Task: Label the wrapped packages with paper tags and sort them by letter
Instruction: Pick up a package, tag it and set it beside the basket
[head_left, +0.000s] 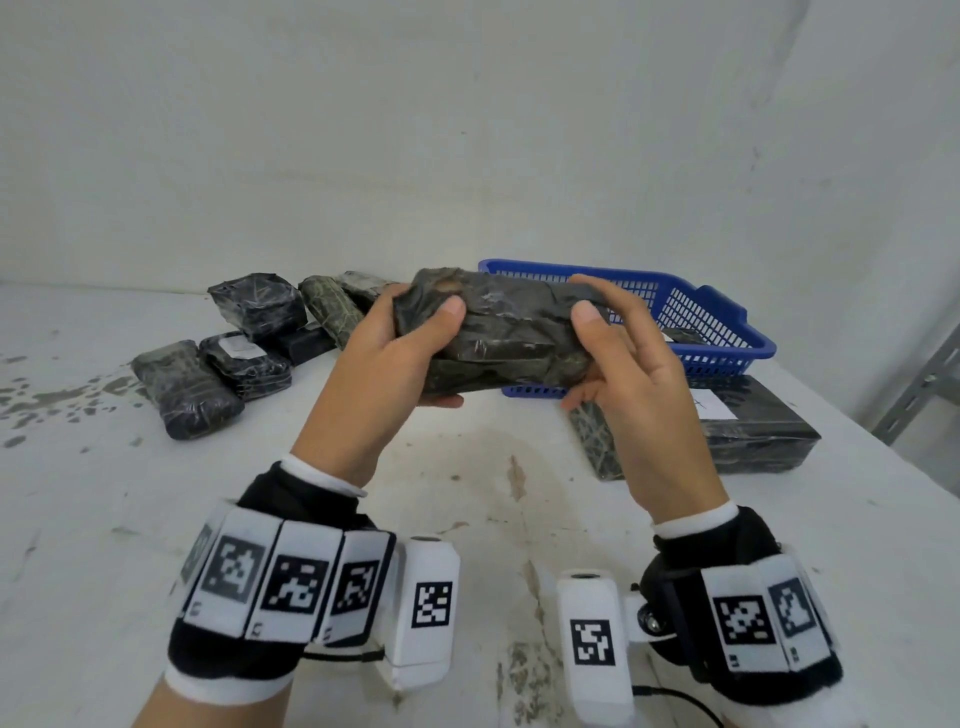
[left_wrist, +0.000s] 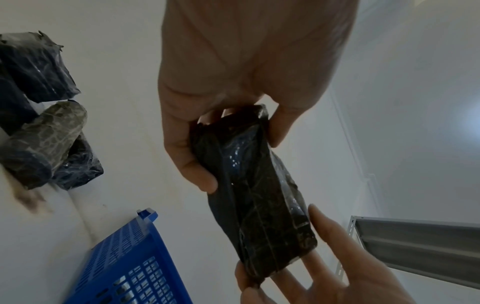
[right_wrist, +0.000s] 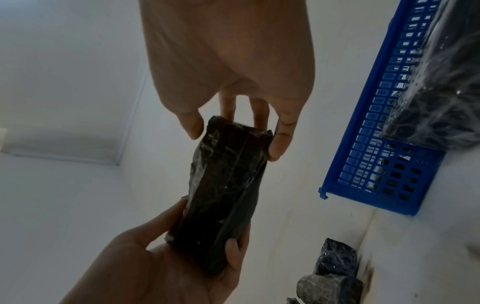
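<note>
White, stained surface (head_left: 467, 519) met a pale wall; I held a crinkled, film-wrapped dark package (head_left: 498, 332), left hand (head_left: 384, 358) and right hand (head_left: 634, 374) fingers curled round its ends.

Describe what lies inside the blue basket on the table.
The blue basket holds at least one dark wrapped package, glimpsed past the right hand. That hand and the held package cover most of the basket's inside, so any further contents cannot be seen.

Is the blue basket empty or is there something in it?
Not empty. A dark wrapped package lies inside the blue basket.
</note>
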